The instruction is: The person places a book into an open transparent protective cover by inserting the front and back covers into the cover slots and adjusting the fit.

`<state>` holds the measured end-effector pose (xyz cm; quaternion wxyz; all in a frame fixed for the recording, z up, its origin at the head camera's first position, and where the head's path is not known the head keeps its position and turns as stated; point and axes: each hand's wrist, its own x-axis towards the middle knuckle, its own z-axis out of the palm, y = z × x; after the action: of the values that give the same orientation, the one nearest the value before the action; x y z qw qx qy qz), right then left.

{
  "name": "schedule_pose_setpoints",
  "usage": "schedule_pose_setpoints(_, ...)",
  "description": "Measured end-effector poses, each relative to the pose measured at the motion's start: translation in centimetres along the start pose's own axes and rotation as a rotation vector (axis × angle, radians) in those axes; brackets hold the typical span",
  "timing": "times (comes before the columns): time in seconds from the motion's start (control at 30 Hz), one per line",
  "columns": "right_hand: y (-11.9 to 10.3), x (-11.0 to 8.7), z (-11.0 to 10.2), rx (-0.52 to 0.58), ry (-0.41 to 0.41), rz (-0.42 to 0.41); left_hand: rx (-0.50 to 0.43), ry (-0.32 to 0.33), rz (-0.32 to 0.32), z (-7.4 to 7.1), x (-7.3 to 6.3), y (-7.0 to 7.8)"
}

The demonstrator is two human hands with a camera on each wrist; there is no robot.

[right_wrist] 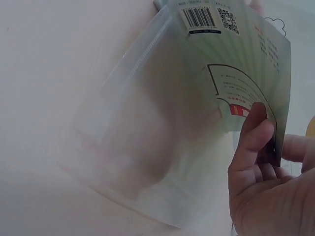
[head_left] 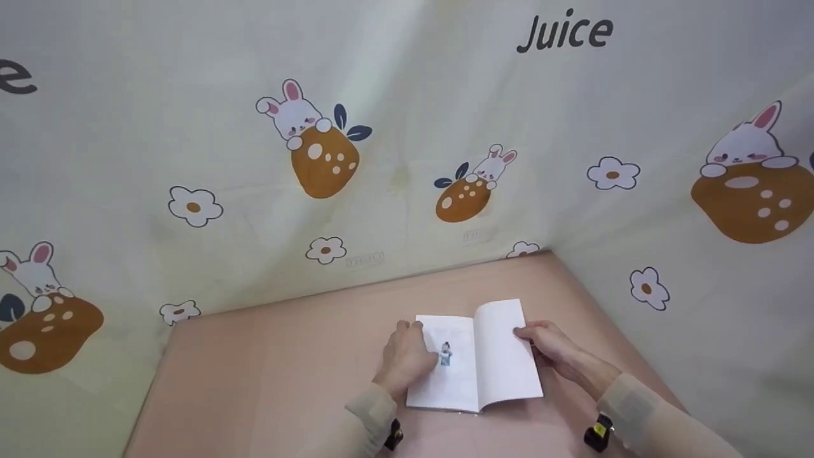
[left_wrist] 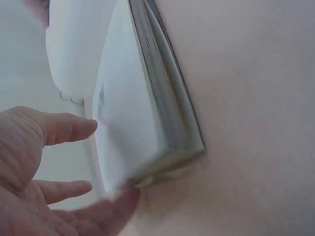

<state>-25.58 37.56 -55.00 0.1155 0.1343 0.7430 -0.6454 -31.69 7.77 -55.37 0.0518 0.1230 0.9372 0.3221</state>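
Note:
An open book with white pages and a small printed figure in blue lies on the table. My left hand is at its left edge, fingers spread and thumb over the page. In the left wrist view that thumb and the fingers stand apart, with a fingertip near the book's corner. At the other side, my right hand pinches the raised right edge, thumb on the white inner side. The right wrist view shows the fingers behind the green back cover, which bears a barcode and a QR code.
A clear plastic sheet with a ridged strip lies on the table beside the raised cover. The pinkish table meets a hanging cloth printed with rabbits and flowers at the back and right.

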Motion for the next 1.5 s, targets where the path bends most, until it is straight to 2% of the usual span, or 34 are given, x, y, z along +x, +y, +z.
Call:
schedule_pose_setpoints(0.1, 0.0, -0.2, 0.1, 0.029, -0.001, 0.018, 0.033, -0.019, 0.132, 0.6, -1.0, 1.6)
schedule_pose_setpoints(0.17, -0.1, -0.4, 0.3, 0.054, -0.009, 0.019, 0.014, -0.054, 0.211, 1.1, -1.5, 2.8)
schedule_pose_setpoints(0.27, -0.5, -0.5, 0.6, 0.077, -0.045, 0.001, -0.037, -0.107, 0.293, 1.9, -1.9, 4.6)
schedule_pose_setpoints(0.47, -1.3, -0.3, 1.7, 0.063, -0.077, -0.039, -0.031, -0.143, 0.359, 3.8, -1.9, 7.2)
schedule_pose_setpoints(0.6, -1.4, -0.4, 2.4, 0.065, -0.07, -0.065, 0.024, -0.145, 0.362, 4.6, -1.9, 7.5)
schedule_pose_setpoints(0.73, -1.4, -0.6, 2.4, 0.041, -0.042, -0.081, 0.078, -0.132, 0.39, 4.7, -1.7, 7.2)
schedule_pose_setpoints(0.83, -1.1, -0.5, 2.2, -0.088, 0.051, -0.143, 0.13, -0.132, 0.429, 4.6, -1.5, 6.9)
schedule_pose_setpoints(0.97, -0.2, -0.4, 2.0, -0.45, 0.235, -0.271, 0.218, -0.129, 0.463, 4.5, -1.4, 6.6)
schedule_pose_setpoints(1.07, 1.0, -0.4, 1.8, -0.713, 0.306, -0.325, 0.302, -0.118, 0.475, 4.8, -1.6, 6.5)
schedule_pose_setpoints(1.2, 2.5, -0.6, 1.6, -0.887, 0.283, -0.321, 0.454, -0.09, 0.497, 5.3, -2.0, 6.6)
schedule_pose_setpoints(1.3, 3.4, -0.8, 1.6, -0.935, 0.245, -0.286, 0.539, -0.078, 0.511, 5.9, -2.2, 6.6)
schedule_pose_setpoints(1.5, 4.2, -0.7, 2.1, -0.969, 0.152, -0.194, 0.568, -0.101, 0.489, 6.3, -2.3, 6.5)
